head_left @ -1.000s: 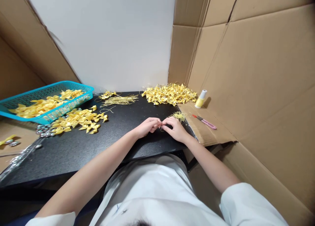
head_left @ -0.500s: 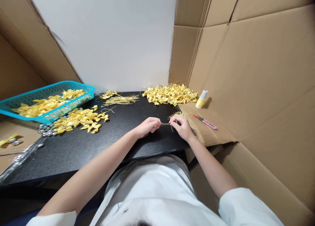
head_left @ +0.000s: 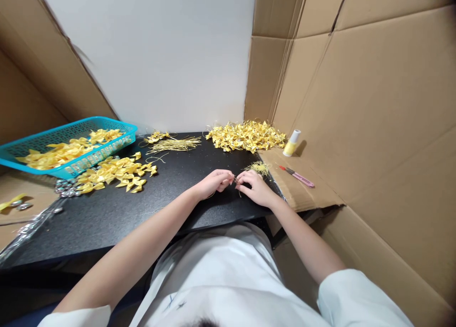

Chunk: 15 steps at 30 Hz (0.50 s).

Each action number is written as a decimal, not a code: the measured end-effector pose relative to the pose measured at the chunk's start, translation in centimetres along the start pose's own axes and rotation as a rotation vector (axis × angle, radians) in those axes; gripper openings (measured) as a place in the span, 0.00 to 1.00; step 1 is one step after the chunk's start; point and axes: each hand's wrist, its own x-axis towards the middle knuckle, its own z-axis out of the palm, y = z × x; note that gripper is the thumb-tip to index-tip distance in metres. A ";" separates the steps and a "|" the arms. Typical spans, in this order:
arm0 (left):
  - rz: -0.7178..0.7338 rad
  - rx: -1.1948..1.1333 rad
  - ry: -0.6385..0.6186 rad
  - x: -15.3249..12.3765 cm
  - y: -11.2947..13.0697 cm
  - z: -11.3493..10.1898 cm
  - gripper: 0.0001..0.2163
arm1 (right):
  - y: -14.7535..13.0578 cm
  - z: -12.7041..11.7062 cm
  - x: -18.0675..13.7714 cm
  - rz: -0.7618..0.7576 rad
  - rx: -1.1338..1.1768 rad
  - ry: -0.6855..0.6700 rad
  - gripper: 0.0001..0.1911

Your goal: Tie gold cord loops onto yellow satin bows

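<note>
My left hand (head_left: 213, 183) and my right hand (head_left: 253, 187) meet fingertip to fingertip over the black table (head_left: 117, 213), near its front right edge. Both are pinched on a thin gold thread (head_left: 236, 181) that runs between them; it is too fine to see more. A small tangle of gold thread scraps (head_left: 258, 168) lies just behind my right hand. Loose yellow ribbon bows (head_left: 116, 172) are scattered to the left. A larger heap of yellow bows (head_left: 246, 136) sits at the back of the table.
A blue plastic basket (head_left: 67, 136) with yellow ribbon stands at the far left. A bundle of gold thread lengths (head_left: 173, 145) lies at the back. A yellow thread spool (head_left: 291, 143) and a pink cutter (head_left: 297, 176) rest on cardboard to the right. Cardboard walls enclose both sides.
My right hand pulled away to the right, drawing the thread taut, then came back. Its fingertips touch my left hand's again.
</note>
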 end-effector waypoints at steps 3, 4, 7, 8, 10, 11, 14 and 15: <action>-0.004 -0.007 0.002 0.1 0.0 -0.1 0.16 | 0.3 -0.5 0.1 -0.014 0.094 0.078 0.12; -0.005 -0.009 0.003 0.1 0.0 -0.1 0.17 | 0.4 -0.7 0.0 -0.022 0.139 0.122 0.13; -0.005 -0.012 0.004 0.0 0.0 -0.1 0.19 | 0.5 -1.2 0.0 -0.006 0.242 0.253 0.16; -0.005 -0.013 0.003 0.0 0.0 -0.1 0.20 | 0.6 -1.3 -0.1 0.004 0.260 0.280 0.16; -0.007 -0.015 0.000 0.0 0.0 -0.1 0.20 | 0.6 -1.3 -0.2 0.012 0.279 0.310 0.16; -0.008 -0.016 -0.002 0.0 0.0 -0.1 0.19 | 0.6 -1.3 -0.2 0.010 0.285 0.320 0.16; -0.014 -0.019 -0.006 0.0 0.0 0.0 0.18 | 0.7 -1.4 -0.3 0.007 0.292 0.361 0.16; -0.015 -0.018 -0.007 0.0 0.0 0.0 0.18 | 0.7 -1.4 -0.4 0.008 0.288 0.377 0.15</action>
